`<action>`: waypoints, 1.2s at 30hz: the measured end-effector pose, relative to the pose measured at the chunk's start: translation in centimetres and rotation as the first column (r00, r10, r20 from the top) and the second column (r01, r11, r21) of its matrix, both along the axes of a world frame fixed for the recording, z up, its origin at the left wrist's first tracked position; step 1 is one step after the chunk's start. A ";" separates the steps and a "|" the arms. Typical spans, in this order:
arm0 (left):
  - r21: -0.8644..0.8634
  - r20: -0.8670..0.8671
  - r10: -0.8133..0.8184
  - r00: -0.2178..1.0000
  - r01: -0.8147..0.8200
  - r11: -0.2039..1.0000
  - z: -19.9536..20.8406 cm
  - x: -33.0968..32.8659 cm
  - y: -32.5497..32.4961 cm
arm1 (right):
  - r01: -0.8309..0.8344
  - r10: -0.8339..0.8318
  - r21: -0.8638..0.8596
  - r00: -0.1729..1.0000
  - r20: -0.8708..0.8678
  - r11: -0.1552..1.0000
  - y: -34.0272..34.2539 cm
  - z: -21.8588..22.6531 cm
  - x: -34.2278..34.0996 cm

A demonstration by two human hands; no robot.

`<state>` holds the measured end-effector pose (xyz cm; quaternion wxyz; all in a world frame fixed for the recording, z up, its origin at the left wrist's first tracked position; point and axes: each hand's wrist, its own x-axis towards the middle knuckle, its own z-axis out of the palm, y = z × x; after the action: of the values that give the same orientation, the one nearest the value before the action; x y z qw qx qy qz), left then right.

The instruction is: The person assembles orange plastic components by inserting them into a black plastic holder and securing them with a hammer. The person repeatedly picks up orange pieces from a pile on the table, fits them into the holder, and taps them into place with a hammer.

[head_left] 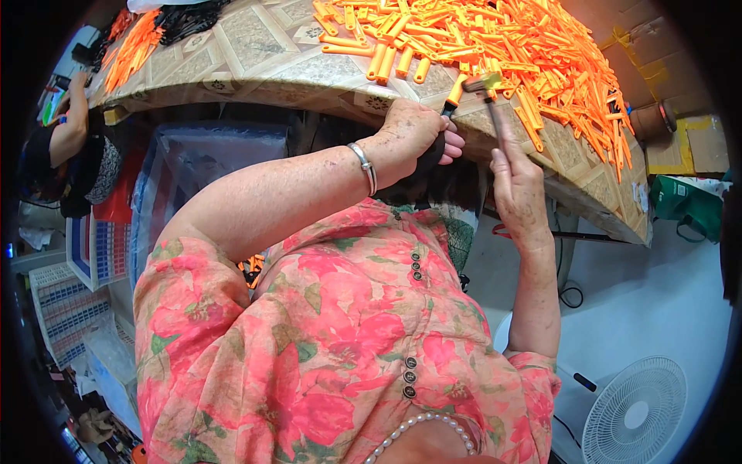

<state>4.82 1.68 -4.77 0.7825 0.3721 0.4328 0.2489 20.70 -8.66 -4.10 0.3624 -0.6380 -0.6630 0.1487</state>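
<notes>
My left hand [410, 138], with a metal bracelet at its wrist, is closed at the table's front edge. It grips a narrow piece with an orange plastic handle [457, 90] at its upper end and a black part [448, 109] below. Dark material hangs under the palm, and its shape is hard to make out. My right hand [519, 189] is wrapped round the shaft of a small hammer [493, 116]. The hammer's head, yellowish on one side, is close beside the orange handle; whether they touch I cannot tell. A large heap of orange plastic handles [502, 46] lies just beyond both hands.
The patterned table [263, 46] has more orange pieces [135, 46] and black pieces [189, 22] at its far left. Another person's arm [71, 124] is at the left edge. Cardboard boxes [692, 147], a green bag [688, 205] and a white fan [635, 414] are on the right.
</notes>
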 end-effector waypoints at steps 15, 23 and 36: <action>0.015 0.025 -0.034 0.999 0.034 0.999 -0.6 -0.6 0.4 | 0.217 -0.254 0.207 0.953 0.168 0.954 -0.6 0.8 0.4; 0.229 0.087 -0.349 0.933 0.322 0.918 2.6 -3.8 -1.3 | 0.681 -0.587 0.168 0.448 0.674 0.712 -0.4 -0.7 13.2; 0.581 -0.197 -0.594 0.780 0.581 0.570 5.1 -4.2 -1.9 | -0.201 0.010 0.282 0.829 0.559 0.938 -2.9 4.7 0.4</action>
<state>0.58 -0.22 0.30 0.6598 0.7241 0.1714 0.1050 21.08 -11.56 0.60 0.2492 -0.5457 -0.7889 -0.1334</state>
